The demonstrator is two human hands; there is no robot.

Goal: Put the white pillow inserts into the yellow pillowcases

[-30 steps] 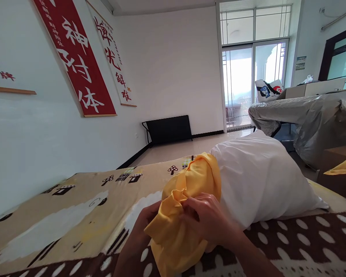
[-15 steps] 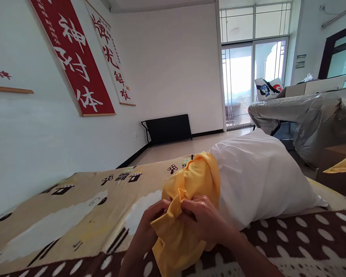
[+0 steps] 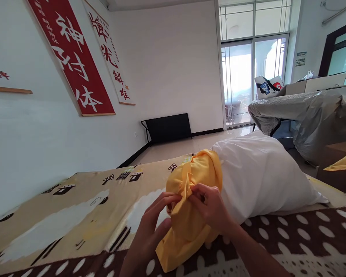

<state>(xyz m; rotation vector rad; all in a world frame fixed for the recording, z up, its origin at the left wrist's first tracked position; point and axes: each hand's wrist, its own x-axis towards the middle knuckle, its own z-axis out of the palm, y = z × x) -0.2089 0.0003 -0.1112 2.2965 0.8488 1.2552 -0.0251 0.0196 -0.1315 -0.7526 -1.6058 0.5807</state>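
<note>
A yellow pillowcase (image 3: 203, 169) is bunched over the left end of a plump white pillow (image 3: 259, 177), both lying on the patterned blanket. My right hand (image 3: 210, 204) pinches a raised fold of the yellow cloth between thumb and fingers. From the other side, my left hand (image 3: 154, 221) touches the same fold with its fingertips, its thumb held apart from the fingers. Below the hands a loose corner of the pillowcase hangs toward me. Whatever part of the pillow lies inside the yellow cloth is hidden.
The beige and brown blanket (image 3: 83, 215) spreads beneath everything. More yellow cloth (image 3: 344, 161) shows at the right edge beside a brown box (image 3: 337, 177). A plastic-covered table (image 3: 300, 104) stands behind the pillow, and a black folded panel (image 3: 168, 129) leans against the far wall.
Both hands have moved slightly up and to the right along the yellow fold. My left thumb has come away from the cloth, and the pillowcase's loose corner has shifted right.
</note>
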